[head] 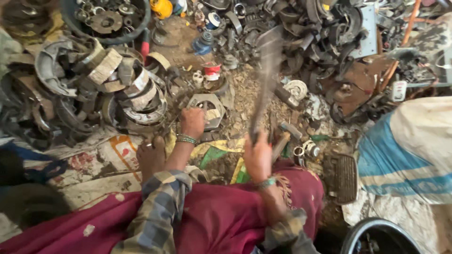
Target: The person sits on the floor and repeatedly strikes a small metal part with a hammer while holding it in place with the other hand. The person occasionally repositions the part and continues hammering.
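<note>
My left hand rests on a flat grey metal part lying on the dirty ground and grips it at its near edge. My right hand is closed around the handle of a long tool, raised and blurred by motion above the ground, to the right of the metal part. Green bangles circle both wrists. A bare foot lies just left of my left forearm, and a dark red cloth covers my lap.
A heap of curved brake shoes sits to the left. Dark scrap metal fills the far right. A hammer lies by my right hand, a black ribbed pedal beyond it, a blue-and-white sack at right, and a tub of parts at top.
</note>
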